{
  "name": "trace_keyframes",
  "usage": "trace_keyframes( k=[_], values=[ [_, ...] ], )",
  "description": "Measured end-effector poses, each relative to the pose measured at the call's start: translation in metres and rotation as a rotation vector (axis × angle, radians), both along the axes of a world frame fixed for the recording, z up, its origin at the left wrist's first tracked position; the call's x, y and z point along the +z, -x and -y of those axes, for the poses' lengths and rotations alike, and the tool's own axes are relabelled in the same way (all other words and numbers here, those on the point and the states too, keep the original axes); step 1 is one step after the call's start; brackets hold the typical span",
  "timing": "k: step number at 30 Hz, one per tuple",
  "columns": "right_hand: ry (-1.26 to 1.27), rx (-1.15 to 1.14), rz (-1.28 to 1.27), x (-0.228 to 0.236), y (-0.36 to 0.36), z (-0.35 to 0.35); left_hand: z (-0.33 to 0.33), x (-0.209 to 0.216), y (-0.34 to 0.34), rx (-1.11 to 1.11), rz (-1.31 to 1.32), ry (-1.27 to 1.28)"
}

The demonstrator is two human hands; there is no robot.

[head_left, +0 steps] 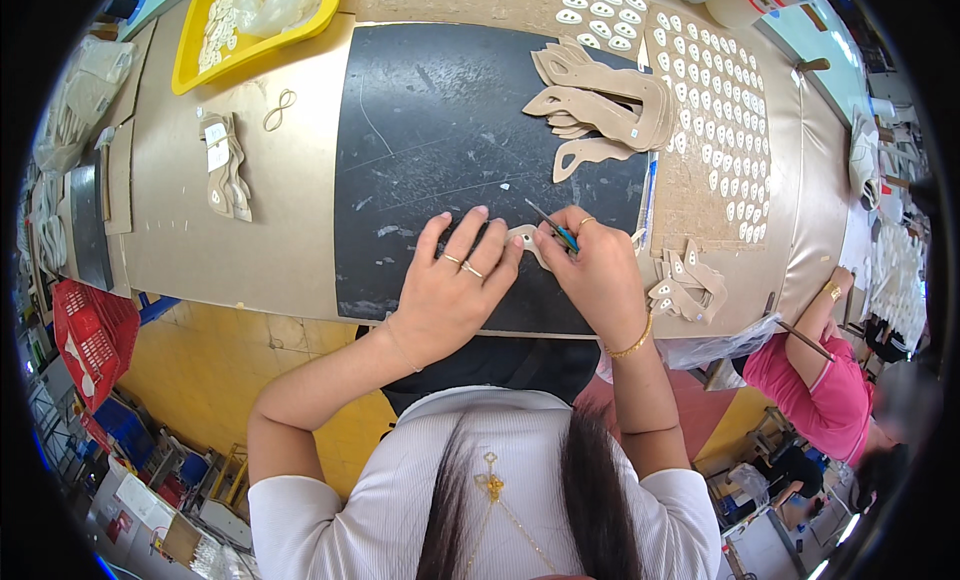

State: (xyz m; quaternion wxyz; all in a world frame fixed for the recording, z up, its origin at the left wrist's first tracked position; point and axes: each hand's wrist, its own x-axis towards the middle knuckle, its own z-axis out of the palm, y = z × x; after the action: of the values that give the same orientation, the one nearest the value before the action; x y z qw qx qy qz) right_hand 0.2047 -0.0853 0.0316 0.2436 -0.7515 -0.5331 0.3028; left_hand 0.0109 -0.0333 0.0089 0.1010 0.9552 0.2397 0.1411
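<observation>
My left hand (455,280) lies flat on a black cutting mat (430,110), fingers spread. Its index finger and thumb rest by a small beige cut-out piece (528,236) with a pale patch on it. Closed around a slim pen-like tool (560,234) with a blue-green grip and dark tip, my right hand (598,270) also touches that piece. The tool's exact kind is unclear. Beyond my hands, wavy beige leather-like strips (600,90) with cut-out slots lie in an overlapping pile. A small pale scrap (504,187) is on the mat.
Rows of small white oval pieces (715,110) cover brown boards at right and back. A yellow tray (185,75) holds more pieces and a plastic bag. Bundled strips (228,170) and a rubber band (280,110) lie left; small beige pieces (688,285) lie right. A co-worker's arm (815,310) is at right.
</observation>
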Motion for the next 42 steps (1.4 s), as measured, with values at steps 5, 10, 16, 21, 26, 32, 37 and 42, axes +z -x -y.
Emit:
trace_keyframes(
  k=[5, 10, 16, 21, 26, 32, 37, 42],
  values=[
    [-0.006, 0.032, -0.023, 0.002, -0.005, 0.001, 0.0, 0.003, -0.001, -0.117, -0.039, -0.114],
    [0.041, 0.011, -0.056, 0.003, -0.009, 0.001, -0.003, 0.002, -0.001, -0.166, -0.055, -0.146],
    [0.024, 0.0, -0.048, 0.001, -0.008, 0.0, -0.002, 0.003, -0.001, -0.174, -0.073, -0.121],
    [0.039, 0.013, -0.027, 0.001, -0.008, -0.002, -0.002, 0.003, -0.001, -0.164, -0.049, -0.107],
    [0.097, 0.022, -0.031, 0.004, -0.009, -0.005, -0.003, 0.004, -0.001, -0.155, -0.028, -0.098],
    [0.157, 0.031, -0.083, 0.009, -0.012, -0.009, -0.002, 0.006, -0.003, -0.154, -0.055, -0.104],
    [0.17, 0.009, -0.073, 0.01, -0.012, -0.012, -0.003, 0.003, -0.004, -0.155, -0.037, -0.102],
    [0.207, 0.058, -0.044, 0.008, -0.016, -0.015, -0.003, 0.002, -0.005, -0.135, -0.021, -0.13]
  ],
)
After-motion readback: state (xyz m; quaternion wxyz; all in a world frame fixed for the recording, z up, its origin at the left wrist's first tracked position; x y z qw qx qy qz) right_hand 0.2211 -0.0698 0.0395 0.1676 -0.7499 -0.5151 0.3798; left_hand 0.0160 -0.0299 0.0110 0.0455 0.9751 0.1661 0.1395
